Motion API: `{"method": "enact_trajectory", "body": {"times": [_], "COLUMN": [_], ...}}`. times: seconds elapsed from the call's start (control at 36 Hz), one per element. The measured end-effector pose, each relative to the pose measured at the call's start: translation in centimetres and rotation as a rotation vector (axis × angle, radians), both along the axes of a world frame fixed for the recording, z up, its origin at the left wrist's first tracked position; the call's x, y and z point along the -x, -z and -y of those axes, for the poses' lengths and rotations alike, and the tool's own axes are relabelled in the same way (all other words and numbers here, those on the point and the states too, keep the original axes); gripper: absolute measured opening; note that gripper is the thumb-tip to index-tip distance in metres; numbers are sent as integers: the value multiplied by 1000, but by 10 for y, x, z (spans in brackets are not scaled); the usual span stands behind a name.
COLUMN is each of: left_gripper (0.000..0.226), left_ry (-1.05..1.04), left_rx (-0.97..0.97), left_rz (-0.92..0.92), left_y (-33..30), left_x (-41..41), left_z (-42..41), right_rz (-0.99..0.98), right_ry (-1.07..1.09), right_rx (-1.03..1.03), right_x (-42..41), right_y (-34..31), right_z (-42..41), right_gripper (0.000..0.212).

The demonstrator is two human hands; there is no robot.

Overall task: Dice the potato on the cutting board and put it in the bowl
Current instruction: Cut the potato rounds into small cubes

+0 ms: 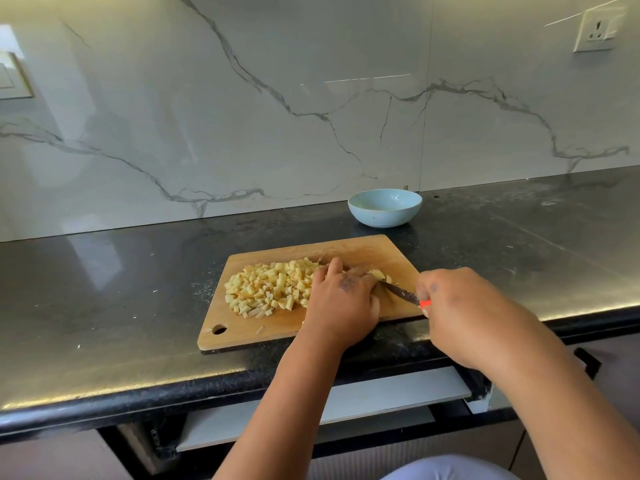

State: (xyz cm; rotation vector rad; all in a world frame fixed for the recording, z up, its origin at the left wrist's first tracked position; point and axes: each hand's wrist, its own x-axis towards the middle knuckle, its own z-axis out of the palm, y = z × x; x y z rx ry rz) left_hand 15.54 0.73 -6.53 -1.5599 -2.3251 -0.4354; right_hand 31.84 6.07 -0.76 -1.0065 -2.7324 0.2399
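A wooden cutting board (pixel 360 252) lies on the black counter. A heap of pale yellow potato dice (pixel 270 287) covers its left half. My left hand (pixel 341 299) rests on the board with its fingers curled over a small remaining potato piece (pixel 379 274), mostly hidden. My right hand (pixel 453 306) grips a knife with an orange handle (pixel 425 303); the dark blade (pixel 401 292) points left into that piece. A light blue bowl (pixel 385 207), empty as far as I see, stands behind the board near the wall.
The black stone counter (pixel 104 306) runs left and right of the board, with a marble backsplash behind. A wall socket (pixel 597 31) sits at the upper right. A drawer (pixel 346 407) hangs partly open below the counter's front edge.
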Motion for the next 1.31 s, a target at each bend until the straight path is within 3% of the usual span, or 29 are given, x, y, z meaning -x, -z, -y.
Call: {"method": "enact_trajectory", "body": {"times": [0.17, 0.31, 0.5, 0.81, 0.94, 1.06, 1.31], "left_gripper": [45, 39, 24, 26, 43, 36, 41], "left_ry": [1, -4, -30, -80, 8, 58, 96], "left_rx": [-10, 5, -187, -165, 9, 159, 215], "left_rz": [18, 56, 85, 154, 196, 201, 128], "left_y": [1, -2, -1, -12, -17, -22, -24], "left_x": [-2, -1, 2, 12, 5, 2, 7], "left_z": [0, -1, -7, -16, -26, -36, -42], "right_rz": [-33, -17, -169, -204, -207, -187, -180], "right_ry": [1, 1, 27, -30, -20, -29, -29], "right_rx": [6, 35, 103, 136, 127, 142, 123], "right_x": [26, 0, -27, -14, -12, -9, -9], "right_y": [14, -1, -18, -8, -6, -6, -5], "right_z": [-6, -22, -40, -44, -44, -42, -45], "right_gripper": [19, 13, 10, 8, 8, 8, 7]}}
